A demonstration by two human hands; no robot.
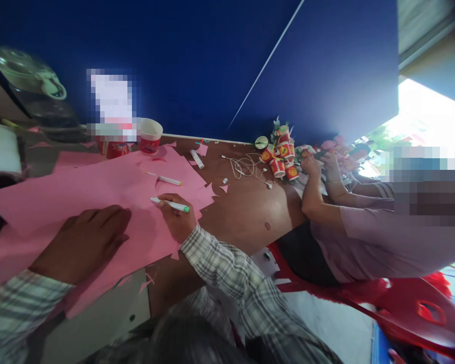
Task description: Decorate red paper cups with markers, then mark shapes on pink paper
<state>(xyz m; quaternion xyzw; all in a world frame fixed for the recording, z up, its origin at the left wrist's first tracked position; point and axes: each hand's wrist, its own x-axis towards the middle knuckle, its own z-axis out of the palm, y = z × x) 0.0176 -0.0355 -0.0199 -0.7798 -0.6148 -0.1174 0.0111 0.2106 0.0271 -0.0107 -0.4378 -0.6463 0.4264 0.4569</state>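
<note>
Large sheets of pink paper (144, 237) lie on the brown table in front of me. My left hand (85, 242) rests flat on the paper at the left, fingers stretched out. Over the paper's right part, my right hand (179, 220) grips a white marker (176, 206) with a green end. Its tip points left, and I cannot tell whether it touches the sheet. Just beyond that hand lies a second white marker (169, 180) with an orange end, on the pink paper.
A paper cup (150, 136) stands behind the sheets, near a plastic jug (41, 101). A glue stick (197, 159), white earphones (246, 167) and pink scraps (223, 188) lie right. Beyond are joined red-yellow cups (284, 151). A seated person's hands (313, 164) work beside them.
</note>
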